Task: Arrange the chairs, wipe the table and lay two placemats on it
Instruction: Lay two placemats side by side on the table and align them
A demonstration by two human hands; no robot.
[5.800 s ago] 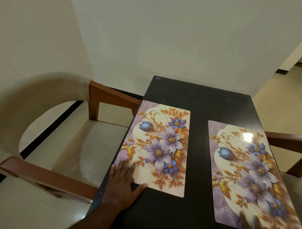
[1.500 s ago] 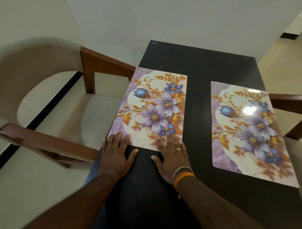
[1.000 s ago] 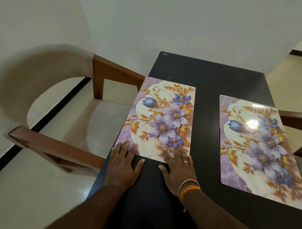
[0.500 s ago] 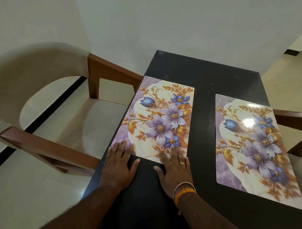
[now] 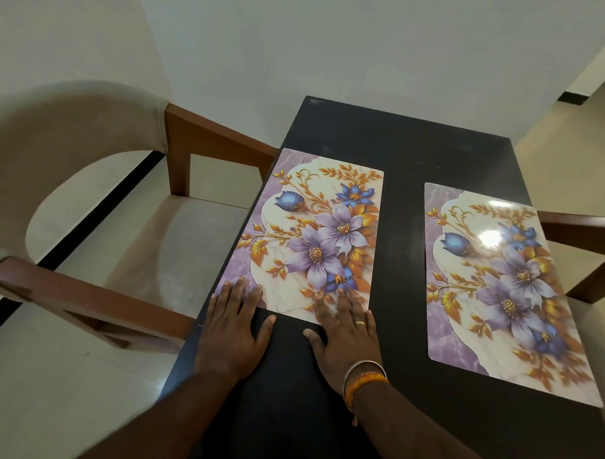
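Note:
Two floral placemats lie flat on the dark table (image 5: pixel 405 154). The left placemat (image 5: pixel 315 229) sits along the table's left edge. The right placemat (image 5: pixel 498 284) lies near the right edge, slightly angled. My left hand (image 5: pixel 232 330) rests flat, fingers spread, its fingertips on the left placemat's near left corner. My right hand (image 5: pixel 347 330), with a ring and wrist bands, lies flat with fingertips on that mat's near right corner. Neither hand grips anything.
A cream-cushioned wooden armchair (image 5: pixel 149 244) stands tucked against the table's left side. Another chair's wooden arm (image 5: pixel 582 228) shows at the right side. A white wall stands behind the table's far end. Pale floor (image 5: pixel 572 135) opens to the far right.
Since 5.8 s ago my right hand left the right placemat and came onto the left one beside my left hand. Over the last second both hands stay flat on its near edge.

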